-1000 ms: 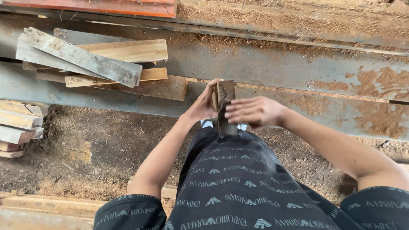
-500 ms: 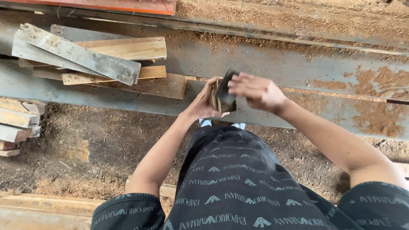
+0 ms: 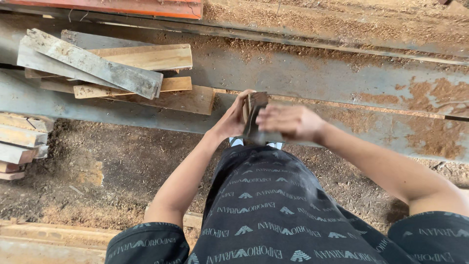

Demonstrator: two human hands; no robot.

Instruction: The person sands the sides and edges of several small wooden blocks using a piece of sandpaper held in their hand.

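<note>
Fingers, left hand (image 3: 233, 117): curled round the near edge of a small dark wood block (image 3: 255, 113), thumb side up; they clamp it from the left.
Fingers, right hand (image 3: 289, 122): held close together, bent over the block's right face and pressing against it; fingertips (image 3: 262, 119) lie on the wood.
Block position: upright between both hands, just above the grey steel beam (image 3: 342, 83); whether its lower end rests on the beam cannot be told.
Reason for grip: judged to be a two-sided hold, one hand steadying, the other bearing on the face, so the piece cannot twist.
Beam: runs across the view, rusted and dusted with sawdust (image 3: 425, 93).
Offcut stack (image 3: 122, 73): weathered grey plank laid slantwise over paler boards, on the beam, well apart to the left of the hands.
Second pile (image 3: 19, 144): short pale boards at the left edge, lower down, on the ground.
Ground (image 3: 97, 171): dark earth with sawdust and chips.
Clothing: dark printed shorts (image 3: 264, 215) directly below the hands.
</note>
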